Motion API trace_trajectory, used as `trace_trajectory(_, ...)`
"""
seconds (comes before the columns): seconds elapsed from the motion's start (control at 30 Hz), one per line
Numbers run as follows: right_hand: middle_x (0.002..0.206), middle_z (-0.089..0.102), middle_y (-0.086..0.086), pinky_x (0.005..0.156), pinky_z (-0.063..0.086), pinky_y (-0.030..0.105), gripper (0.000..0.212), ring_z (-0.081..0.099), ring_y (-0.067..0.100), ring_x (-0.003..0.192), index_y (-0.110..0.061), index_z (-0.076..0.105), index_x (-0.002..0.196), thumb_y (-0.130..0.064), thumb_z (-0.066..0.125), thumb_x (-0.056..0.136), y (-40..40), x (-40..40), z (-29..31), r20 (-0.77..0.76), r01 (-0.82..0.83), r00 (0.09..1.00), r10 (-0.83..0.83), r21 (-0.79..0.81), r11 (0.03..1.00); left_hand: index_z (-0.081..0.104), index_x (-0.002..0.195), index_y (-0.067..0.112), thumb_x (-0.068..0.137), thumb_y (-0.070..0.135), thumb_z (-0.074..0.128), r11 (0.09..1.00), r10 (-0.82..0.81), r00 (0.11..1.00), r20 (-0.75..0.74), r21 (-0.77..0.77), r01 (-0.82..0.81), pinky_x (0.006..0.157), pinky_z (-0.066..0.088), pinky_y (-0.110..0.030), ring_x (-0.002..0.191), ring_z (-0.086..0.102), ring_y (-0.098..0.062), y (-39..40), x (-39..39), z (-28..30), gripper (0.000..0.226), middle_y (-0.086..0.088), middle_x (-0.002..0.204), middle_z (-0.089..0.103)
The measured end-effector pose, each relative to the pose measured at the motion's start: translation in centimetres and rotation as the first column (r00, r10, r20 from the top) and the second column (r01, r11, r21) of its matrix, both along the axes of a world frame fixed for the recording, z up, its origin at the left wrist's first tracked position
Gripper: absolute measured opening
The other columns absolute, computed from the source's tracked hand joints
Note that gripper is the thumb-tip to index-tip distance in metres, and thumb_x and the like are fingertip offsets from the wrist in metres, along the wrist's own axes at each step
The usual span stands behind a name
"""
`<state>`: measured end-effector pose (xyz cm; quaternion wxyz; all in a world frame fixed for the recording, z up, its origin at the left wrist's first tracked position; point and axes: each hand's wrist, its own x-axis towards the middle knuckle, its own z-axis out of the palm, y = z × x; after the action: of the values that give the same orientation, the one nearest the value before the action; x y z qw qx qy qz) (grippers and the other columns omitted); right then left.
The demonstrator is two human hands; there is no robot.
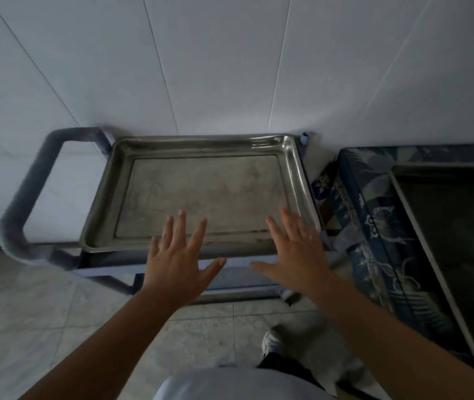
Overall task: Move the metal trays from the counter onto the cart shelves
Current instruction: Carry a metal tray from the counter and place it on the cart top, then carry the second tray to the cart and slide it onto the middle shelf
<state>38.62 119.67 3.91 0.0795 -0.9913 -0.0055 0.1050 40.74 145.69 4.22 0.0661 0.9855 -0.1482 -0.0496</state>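
Observation:
A large shallow metal tray (201, 186) lies flat on the top shelf of a blue-grey cart (30, 194) that stands against the white wall. My left hand (178, 255) hovers over the tray's near edge with fingers spread and nothing in it. My right hand (296, 252) is spread the same way over the tray's near right corner, also empty. A second metal tray (461, 241), darker, rests on the counter at the right, partly cut off by the frame.
The counter (365, 226) carries a blue floral cover and stands close to the cart's right side. The cart's thick handle loops out on the left. A lower cart shelf (244, 281) shows under the hands. Pale floor tiles and my shoe (271, 342) lie below.

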Motion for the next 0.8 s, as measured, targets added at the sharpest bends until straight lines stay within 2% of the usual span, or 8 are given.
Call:
trace_trajectory(0.07, 0.149, -0.041, -0.003, 0.115, -0.002, 0.057, 0.112, -0.017, 0.027, 0.147, -0.033, -0.011, 0.152, -0.096, 0.017, 0.064, 1.6, -1.8, -0.3, 0.018, 0.032, 0.999, -0.031, -0.014, 0.999, -0.025, 0.149, 0.043, 0.077, 0.093, 0.005, 0.999, -0.045, 0.998, 0.033, 0.017, 0.045, 0.118, 0.009, -0.057, 0.149, -0.019, -0.03, 1.8, -0.3, 0.3, 0.093, -0.008, 0.163, -0.022)
trace_trajectory(0.2, 0.159, -0.027, 0.001, 0.115, -0.001, 0.057, 0.115, -0.015, 0.027, 0.148, -0.03, -0.003, 0.155, -0.098, 0.015, 0.064, 4.9, -5.7, -0.4, 0.05, 0.108, 0.993, -0.108, 0.0, 0.994, -0.029, 0.147, 0.043, 0.071, 0.097, 0.002, 0.993, -0.107, 0.994, 0.003, 0.053, 0.107, 0.118, 0.008, -0.06, 0.148, -0.023, -0.031, 4.1, -1.0, 0.8, 0.098, -0.008, 0.162, -0.028)
trace_trajectory(0.4, 0.163, -0.014, 0.006, 0.114, 0.013, 0.059, 0.112, 0.0, 0.031, 0.149, -0.028, 0.001, 0.154, -0.096, 0.019, 0.067, 6.4, -10.9, 0.1, 0.077, 0.25, 0.965, -0.251, 0.016, 0.968, -0.036, 0.141, 0.042, 0.068, 0.096, -0.004, 0.97, -0.237, 0.971, -0.039, 0.047, 0.238, 0.12, 0.005, -0.059, 0.143, -0.03, -0.029, 4.4, -2.9, 1.8, 0.096, -0.006, 0.158, -0.036)
trace_trajectory(0.5, 0.16, -0.02, 0.005, 0.117, 0.009, 0.056, 0.11, -0.005, 0.029, 0.149, -0.029, -0.007, 0.154, -0.094, 0.021, 0.069, 5.3, -13.8, 0.5, 0.08, 0.359, 0.928, -0.364, 0.072, 0.931, -0.031, 0.146, 0.04, 0.069, 0.094, -0.006, 0.938, -0.342, 0.939, -0.046, 0.052, 0.344, 0.121, 0.006, -0.059, 0.146, -0.027, -0.029, 3.2, -3.2, 2.3, 0.097, -0.004, 0.159, -0.033)
trace_trajectory(0.6, 0.155, -0.033, 0.001, 0.114, -0.004, 0.048, 0.11, -0.019, 0.022, 0.146, -0.032, -0.013, 0.152, -0.095, 0.019, 0.068, 3.1, -18.7, 1.3, 0.093, 0.504, 0.855, -0.509, 0.075, 0.86, -0.011, 0.156, 0.035, 0.076, 0.091, 0.001, 0.886, -0.462, 0.886, -0.037, 0.015, 0.463, 0.119, 0.01, -0.058, 0.15, -0.017, -0.031, -0.1, -3.8, 2.3, 0.098, -0.005, 0.163, -0.023)
trace_trajectory(0.7, 0.154, -0.037, -0.001, 0.116, -0.001, 0.053, 0.11, -0.027, 0.018, 0.143, -0.033, -0.014, 0.152, -0.096, 0.015, 0.066, 0.3, -25.4, 2.4, 0.076, 0.671, 0.738, -0.67, 0.021, 0.741, 0.009, 0.159, 0.03, 0.079, 0.088, 0.004, 0.769, -0.64, 0.768, -0.037, -0.036, 0.639, 0.118, 0.02, -0.061, 0.152, 0.001, -0.036, -6.2, -6.2, 3.0, 0.099, -0.012, 0.168, 0.002)
trace_trajectory(0.73, 0.155, -0.037, -0.001, 0.116, 0.001, 0.054, 0.11, -0.026, 0.018, 0.144, -0.033, -0.014, 0.152, -0.096, 0.014, 0.066, -0.3, -28.0, 2.8, 0.073, 0.724, 0.688, -0.722, -0.001, 0.69, 0.01, 0.159, 0.03, 0.078, 0.089, 0.003, 0.713, -0.701, 0.712, -0.048, -0.036, 0.7, 0.117, 0.021, -0.062, 0.153, 0.003, -0.037, -8.5, -7.6, 3.2, 0.101, -0.013, 0.168, 0.005)
trace_trajectory(0.8, 0.157, -0.034, -0.001, 0.117, 0.004, 0.055, 0.109, -0.021, 0.021, 0.147, -0.034, -0.014, 0.151, -0.096, 0.012, 0.066, -1.1, -33.5, 3.2, 0.074, 0.824, 0.566, -0.821, -0.015, 0.566, 0.004, 0.159, 0.033, 0.077, 0.089, 0.007, 0.606, -0.795, 0.604, -0.062, -0.029, 0.795, 0.119, 0.017, -0.06, 0.153, -0.002, -0.036, -13.1, -11.2, 3.3, 0.099, -0.01, 0.168, -0.002)
